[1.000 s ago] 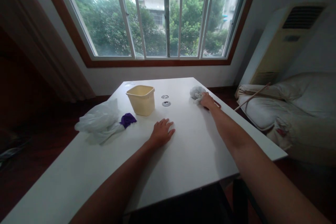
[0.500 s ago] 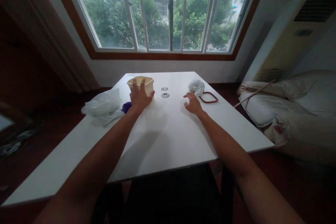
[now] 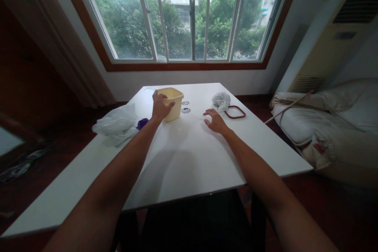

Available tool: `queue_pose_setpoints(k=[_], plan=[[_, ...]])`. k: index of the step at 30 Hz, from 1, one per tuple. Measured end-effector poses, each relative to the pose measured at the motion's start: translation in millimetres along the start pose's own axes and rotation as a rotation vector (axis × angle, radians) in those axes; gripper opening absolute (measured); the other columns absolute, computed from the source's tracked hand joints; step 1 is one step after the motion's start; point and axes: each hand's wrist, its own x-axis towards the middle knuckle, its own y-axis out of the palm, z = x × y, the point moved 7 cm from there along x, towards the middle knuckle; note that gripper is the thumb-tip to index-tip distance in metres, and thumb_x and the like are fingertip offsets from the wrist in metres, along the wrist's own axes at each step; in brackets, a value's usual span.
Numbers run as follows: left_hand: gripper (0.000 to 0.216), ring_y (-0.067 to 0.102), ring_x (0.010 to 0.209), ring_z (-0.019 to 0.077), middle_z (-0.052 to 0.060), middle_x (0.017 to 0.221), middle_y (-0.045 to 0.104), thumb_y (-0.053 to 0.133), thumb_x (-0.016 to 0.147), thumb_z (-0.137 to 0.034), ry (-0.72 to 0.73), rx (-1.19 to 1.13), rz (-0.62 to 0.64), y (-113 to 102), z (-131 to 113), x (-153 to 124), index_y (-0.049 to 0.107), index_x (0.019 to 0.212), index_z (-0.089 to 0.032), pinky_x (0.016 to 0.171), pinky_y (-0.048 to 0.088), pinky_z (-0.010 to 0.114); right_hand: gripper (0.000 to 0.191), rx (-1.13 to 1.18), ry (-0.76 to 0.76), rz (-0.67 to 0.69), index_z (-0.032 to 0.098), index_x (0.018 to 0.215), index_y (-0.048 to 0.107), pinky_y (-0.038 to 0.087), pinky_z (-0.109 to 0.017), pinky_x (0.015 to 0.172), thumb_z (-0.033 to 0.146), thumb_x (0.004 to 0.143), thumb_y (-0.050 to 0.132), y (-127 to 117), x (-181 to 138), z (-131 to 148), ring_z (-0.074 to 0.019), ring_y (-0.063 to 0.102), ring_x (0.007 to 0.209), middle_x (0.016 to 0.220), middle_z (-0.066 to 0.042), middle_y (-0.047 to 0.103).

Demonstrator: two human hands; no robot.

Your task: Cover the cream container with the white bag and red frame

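My left hand (image 3: 160, 107) grips the near side of a pale yellow plastic tub (image 3: 173, 102) that stands on the white table (image 3: 189, 153). My right hand (image 3: 215, 120) rests on the tabletop with its fingers spread, holding nothing. Just beyond it lie a crumpled grey-white cloth (image 3: 221, 100) and a dark red rectangular seal ring (image 3: 235, 112). Two small round metal pieces (image 3: 186, 110) lie right of the tub.
A crumpled clear plastic bag (image 3: 116, 124) and a purple item (image 3: 142, 123) lie at the table's left edge. A wide window fills the far wall. A floor air conditioner (image 3: 327, 39) and piled bedding (image 3: 327, 122) stand to the right.
My left hand went from flat on the table to the tub, gripped it and shifted it right. My right hand left the cloth and ring and drew back to the tabletop.
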Motion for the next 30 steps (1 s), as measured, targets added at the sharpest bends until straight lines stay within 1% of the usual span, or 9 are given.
queue_pose_setpoints(k=[4,8,11,14,17,19,22,26,30], plan=[[0.036,0.032,0.145,0.0329,0.017,0.153,0.035,0.08,0.072,-0.03,0.238,-0.056,0.054,19,-33,-18,0.053,0.093,-0.02,0.117,0.034,0.053,0.037,0.06,0.053,-0.018,0.016,0.119,0.061,0.052,-0.047,0.096,0.025,0.083,0.061,-2,-1,-4,-0.0264,0.063,0.104,0.12,-0.015,0.061],[0.033,0.031,0.147,0.0326,0.018,0.156,0.033,0.076,0.078,-0.036,0.451,-0.062,0.145,30,-61,-42,0.053,0.095,-0.02,0.116,0.036,0.054,0.059,0.167,0.12,-0.087,0.019,0.14,0.046,0.055,-0.047,0.089,0.037,0.087,0.063,-7,-2,-5,-0.0258,0.065,0.1,0.133,-0.018,0.056],[0.028,0.029,0.148,0.0323,0.018,0.159,0.029,0.074,0.081,-0.034,0.581,-0.052,0.205,33,-74,-61,0.053,0.093,-0.019,0.114,0.04,0.054,0.076,0.213,0.088,-0.135,0.023,0.151,0.032,0.055,-0.048,0.09,0.047,0.087,0.065,-14,-2,4,-0.0258,0.065,0.101,0.139,-0.018,0.051],[0.017,0.023,0.151,0.0316,0.016,0.161,0.025,0.068,0.086,-0.027,0.719,-0.016,0.288,34,-82,-83,0.053,0.089,-0.019,0.115,0.04,0.056,0.074,0.209,0.017,-0.153,0.027,0.153,0.032,0.055,-0.047,0.092,0.052,0.089,0.062,-20,-1,18,-0.0275,0.061,0.111,0.142,-0.016,0.05],[0.011,0.019,0.152,0.0316,0.016,0.161,0.026,0.063,0.088,-0.02,0.788,0.013,0.316,30,-83,-103,0.052,0.086,-0.018,0.117,0.038,0.058,0.061,0.182,-0.028,-0.149,0.027,0.147,0.042,0.056,-0.046,0.093,0.05,0.093,0.057,-22,0,27,-0.0289,0.054,0.122,0.139,-0.014,0.051],[0.011,0.019,0.152,0.0316,0.016,0.16,0.027,0.063,0.088,-0.019,0.783,0.013,0.303,25,-82,-109,0.052,0.086,-0.018,0.117,0.038,0.058,0.058,0.179,-0.049,-0.139,0.026,0.145,0.045,0.057,-0.046,0.091,0.049,0.093,0.056,-21,0,31,-0.0291,0.053,0.124,0.138,-0.014,0.052],[0.015,0.025,0.151,0.0309,0.017,0.16,0.029,0.066,0.087,-0.025,0.695,-0.021,0.264,19,-78,-104,0.053,0.09,-0.019,0.116,0.038,0.057,0.064,0.211,-0.067,-0.137,0.026,0.149,0.039,0.058,-0.044,0.09,0.05,0.092,0.057,-22,0,36,-0.0285,0.054,0.123,0.143,-0.015,0.048],[0.033,0.035,0.145,0.0301,0.019,0.154,0.036,0.07,0.084,-0.039,0.452,-0.151,0.195,19,-66,-74,0.053,0.104,-0.019,0.112,0.041,0.055,0.072,0.277,-0.027,-0.088,0.028,0.154,0.028,0.055,-0.047,0.094,0.05,0.092,0.058,-16,1,37,-0.0277,0.06,0.118,0.153,-0.016,0.039],[0.047,0.041,0.141,0.0297,0.02,0.152,0.039,0.066,0.085,-0.046,0.277,-0.273,0.255,38,-54,-45,0.05,0.12,-0.02,0.104,0.047,0.051,0.078,0.315,0.034,-0.021,0.03,0.157,0.019,0.053,-0.05,0.097,0.05,0.092,0.058,-2,0,32,-0.0298,0.058,0.124,0.158,-0.016,0.033]])
